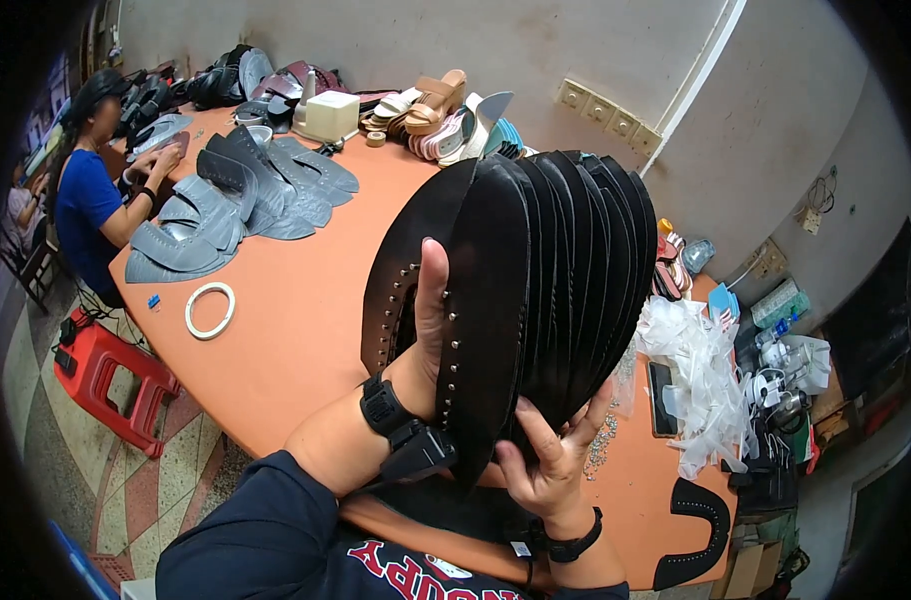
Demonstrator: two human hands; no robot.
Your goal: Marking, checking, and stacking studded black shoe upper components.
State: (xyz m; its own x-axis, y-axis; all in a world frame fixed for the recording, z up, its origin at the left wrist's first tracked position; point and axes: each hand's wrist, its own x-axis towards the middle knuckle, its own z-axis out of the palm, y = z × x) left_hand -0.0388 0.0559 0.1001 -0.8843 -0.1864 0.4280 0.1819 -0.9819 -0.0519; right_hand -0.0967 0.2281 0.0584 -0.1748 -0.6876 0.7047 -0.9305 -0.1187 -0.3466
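A thick stack of black leather shoe uppers (575,260) stands upright in front of me, fanned into several layers. Shiny metal studs line the inner edges of its nearest pieces. My left hand (427,335) grips the stack at its left side, thumb pointing up along the front piece and the other fingers hidden behind it. At the lower end, my right hand (553,450) holds the bottom edges, its fingers spread along them. A separate black U-shaped studded upper (697,535) lies flat at the table's right end.
Grey uppers (265,180) spread over the left of the orange table (275,300), near a roll of tape (210,310). Sandals (435,105) pile up by the wall. White scraps (690,370), a phone (661,400) and loose studs (601,450) lie right. A co-worker (90,190) sits left, behind a red stool (110,375).
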